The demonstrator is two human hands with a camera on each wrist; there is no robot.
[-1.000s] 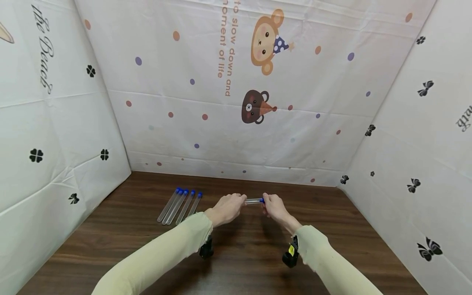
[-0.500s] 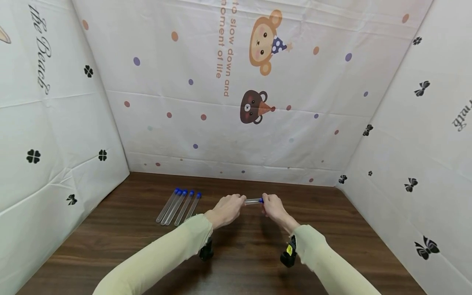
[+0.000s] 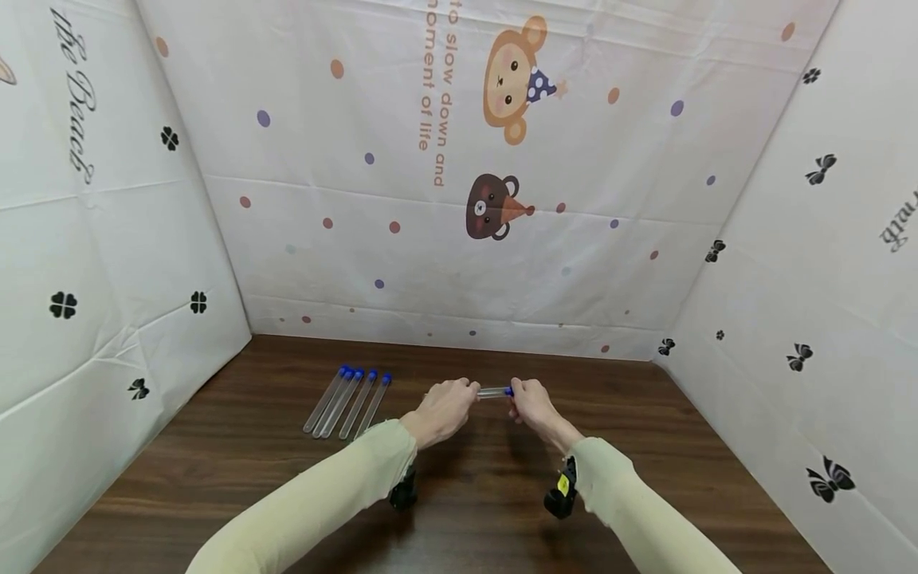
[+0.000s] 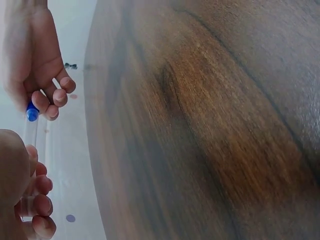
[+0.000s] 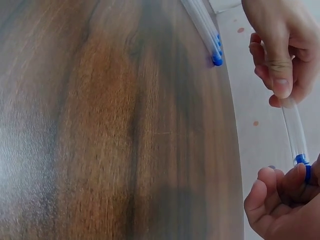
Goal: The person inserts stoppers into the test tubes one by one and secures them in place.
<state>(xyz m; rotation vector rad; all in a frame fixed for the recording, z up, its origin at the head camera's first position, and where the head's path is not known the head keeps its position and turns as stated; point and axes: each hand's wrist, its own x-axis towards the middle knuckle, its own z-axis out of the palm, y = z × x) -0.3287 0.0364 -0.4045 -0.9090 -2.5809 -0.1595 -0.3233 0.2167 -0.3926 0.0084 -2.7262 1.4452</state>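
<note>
Between my two hands, above the table, a clear test tube (image 3: 492, 392) with a blue cap lies roughly level. My left hand (image 3: 446, 408) grips the tube's clear body, its fingers curled round it in the left wrist view. The blue cap (image 5: 301, 159) is pinched between the thumb and finger of my right hand (image 3: 536, 408). In the right wrist view the cap still sits at the tube's mouth. Several more capped test tubes (image 3: 337, 405) lie side by side on the table, left of my left hand, caps toward the back.
The dark wooden table (image 3: 473, 494) runs back to a white printed cloth wall (image 3: 323, 271). Similar cloth walls stand at the left (image 3: 129, 255) and right (image 3: 774, 287). A black wrist camera (image 3: 404, 490) hangs under the left forearm, another black camera (image 3: 561, 496) under the right.
Both hands keep their hold on the test tube and its cap with hardly any movement. The head view has shifted slightly.
</note>
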